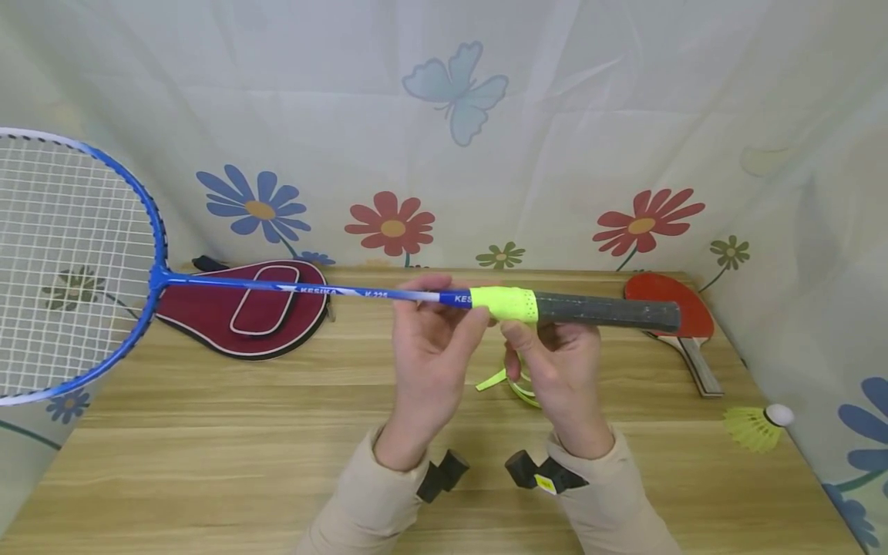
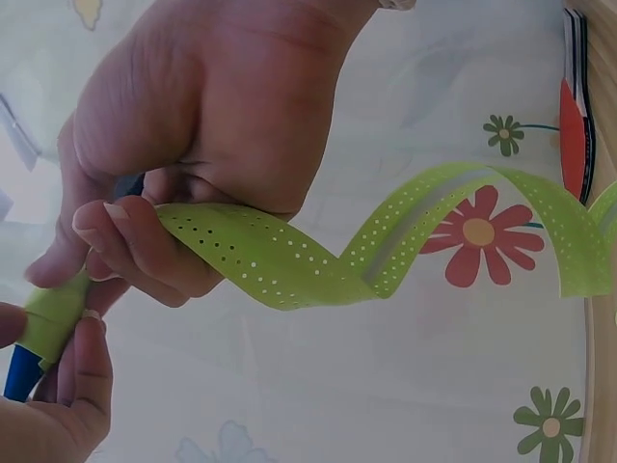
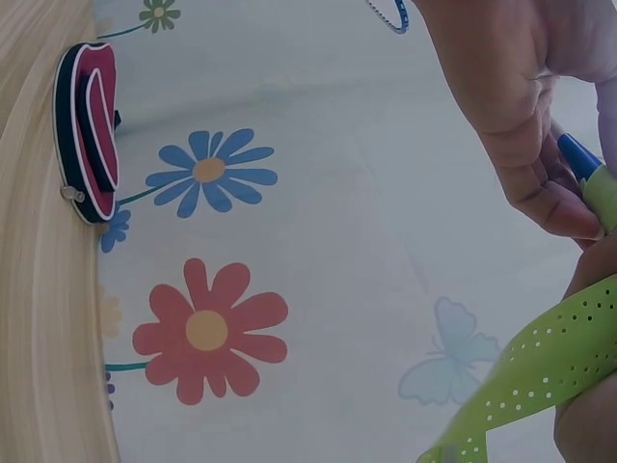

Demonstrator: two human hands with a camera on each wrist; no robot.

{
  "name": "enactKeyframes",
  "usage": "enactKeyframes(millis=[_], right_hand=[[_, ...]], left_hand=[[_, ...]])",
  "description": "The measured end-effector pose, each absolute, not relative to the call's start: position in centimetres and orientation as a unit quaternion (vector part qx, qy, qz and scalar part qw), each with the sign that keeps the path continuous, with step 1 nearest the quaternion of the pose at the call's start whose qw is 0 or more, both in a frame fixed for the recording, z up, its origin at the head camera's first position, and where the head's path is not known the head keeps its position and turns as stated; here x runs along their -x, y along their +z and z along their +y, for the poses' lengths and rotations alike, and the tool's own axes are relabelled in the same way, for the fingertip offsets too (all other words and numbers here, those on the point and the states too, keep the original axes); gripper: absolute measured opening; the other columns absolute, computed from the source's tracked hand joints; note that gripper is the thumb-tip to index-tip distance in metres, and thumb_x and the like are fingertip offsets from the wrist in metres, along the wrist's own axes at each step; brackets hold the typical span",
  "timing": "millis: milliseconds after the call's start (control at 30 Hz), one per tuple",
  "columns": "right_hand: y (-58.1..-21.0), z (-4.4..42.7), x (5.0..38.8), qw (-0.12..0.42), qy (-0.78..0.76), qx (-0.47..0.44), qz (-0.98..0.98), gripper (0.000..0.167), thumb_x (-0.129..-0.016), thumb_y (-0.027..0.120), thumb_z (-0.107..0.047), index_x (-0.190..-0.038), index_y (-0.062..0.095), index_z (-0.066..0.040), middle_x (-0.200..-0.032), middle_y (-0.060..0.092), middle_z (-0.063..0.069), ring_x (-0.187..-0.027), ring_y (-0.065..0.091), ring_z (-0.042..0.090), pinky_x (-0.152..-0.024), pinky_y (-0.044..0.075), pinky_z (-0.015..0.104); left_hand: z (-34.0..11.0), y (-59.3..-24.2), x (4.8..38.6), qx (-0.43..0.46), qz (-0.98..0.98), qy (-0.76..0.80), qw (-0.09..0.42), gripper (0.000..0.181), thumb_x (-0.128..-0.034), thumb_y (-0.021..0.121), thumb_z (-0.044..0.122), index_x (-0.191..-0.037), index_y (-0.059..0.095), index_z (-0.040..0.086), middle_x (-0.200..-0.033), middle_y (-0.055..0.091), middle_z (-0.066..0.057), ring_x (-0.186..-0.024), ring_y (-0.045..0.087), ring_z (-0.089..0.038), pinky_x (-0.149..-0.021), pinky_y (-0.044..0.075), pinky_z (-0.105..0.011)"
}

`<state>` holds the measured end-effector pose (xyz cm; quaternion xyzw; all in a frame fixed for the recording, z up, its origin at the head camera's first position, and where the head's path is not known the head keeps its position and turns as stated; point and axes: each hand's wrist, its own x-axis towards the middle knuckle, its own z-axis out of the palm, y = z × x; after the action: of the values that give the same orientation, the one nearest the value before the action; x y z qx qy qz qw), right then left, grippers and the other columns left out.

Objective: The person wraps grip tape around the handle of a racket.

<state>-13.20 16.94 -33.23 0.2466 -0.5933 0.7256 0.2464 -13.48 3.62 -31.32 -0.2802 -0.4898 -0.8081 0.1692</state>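
A blue-and-white badminton racket (image 1: 347, 292) is held level in the head view, its strung head (image 1: 76, 262) at the left and black handle (image 1: 610, 311) at the right. Neon yellow-green perforated grip tape (image 1: 509, 303) wraps the handle's upper end. My left hand (image 1: 432, 362) grips the racket at the cone, thumb against the wrapped part. With thumb and fingers, my right hand (image 1: 565, 378) pinches the tape just below the handle. From that hand the loose tape (image 2: 280, 265) hangs in a twisting strip in the left wrist view. Some of the right fingers are hidden behind the handle.
A maroon paddle case (image 1: 208, 312) lies at the table's back left. At the right are a red table tennis paddle (image 1: 676, 308) and a yellow shuttlecock (image 1: 759, 424). The tape's loose end (image 1: 492, 380) hangs over the wooden table (image 1: 243, 455). A flowered curtain (image 1: 555, 154) stands behind.
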Motion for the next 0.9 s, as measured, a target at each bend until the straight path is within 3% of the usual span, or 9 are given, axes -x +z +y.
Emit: enactKeyframes(millis=[267,400,667,800,900], right_hand=[[-33.06,16.87,13.30,0.253,0.731,-0.245,-0.585,0.020,-0.085,0.069,0.008,-0.104,0.063,0.011,-0.087,0.072,0.014,-0.040,0.049,0.015,-0.032,0.039,0.025],[-33.09,16.71,13.47,0.250,0.738,-0.254,-0.573,0.019,-0.085,0.069,0.007,-0.103,0.063,0.012,-0.086,0.072,0.016,-0.039,0.050,0.014,-0.031,0.039,0.025],[-33.71,16.65,13.56,0.228,0.734,-0.247,-0.590,0.018,-0.092,0.067,-0.008,-0.100,0.065,0.008,-0.067,0.063,0.006,-0.043,0.051,0.013,-0.034,0.039,0.024],[-33.82,16.42,13.59,0.203,0.738,-0.248,-0.594,0.018,-0.095,0.064,-0.010,-0.105,0.062,0.004,-0.066,0.059,0.008,-0.043,0.049,0.016,-0.033,0.037,0.027],[-33.73,16.32,13.77,0.202,0.745,-0.260,-0.580,0.028,-0.094,0.063,-0.004,-0.118,0.055,0.008,-0.071,0.061,0.007,-0.042,0.048,0.016,-0.032,0.037,0.028]], left_hand=[[3.63,-31.51,13.65,0.284,-0.467,-0.821,0.167,0.035,-0.0934,0.057,-0.002,-0.120,0.036,0.005,-0.100,0.056,-0.007,-0.082,0.058,-0.020,-0.077,0.054,-0.026],[3.71,-31.58,13.78,0.286,-0.457,-0.824,0.174,0.035,-0.0934,0.057,-0.002,-0.120,0.036,0.005,-0.099,0.055,-0.007,-0.081,0.058,-0.019,-0.076,0.053,-0.026],[3.80,-31.52,13.75,0.256,-0.458,-0.829,0.192,0.034,-0.0924,0.057,-0.005,-0.118,0.035,0.001,-0.096,0.056,-0.007,-0.079,0.058,-0.021,-0.075,0.055,-0.026],[3.70,-31.53,13.80,0.244,-0.464,-0.828,0.201,0.034,-0.0928,0.058,-0.003,-0.117,0.034,-0.002,-0.094,0.056,-0.008,-0.077,0.058,-0.021,-0.074,0.055,-0.027],[3.66,-31.55,13.81,0.246,-0.465,-0.827,0.201,0.034,-0.0931,0.059,-0.002,-0.117,0.034,-0.001,-0.093,0.056,-0.007,-0.076,0.058,-0.021,-0.072,0.055,-0.026]])
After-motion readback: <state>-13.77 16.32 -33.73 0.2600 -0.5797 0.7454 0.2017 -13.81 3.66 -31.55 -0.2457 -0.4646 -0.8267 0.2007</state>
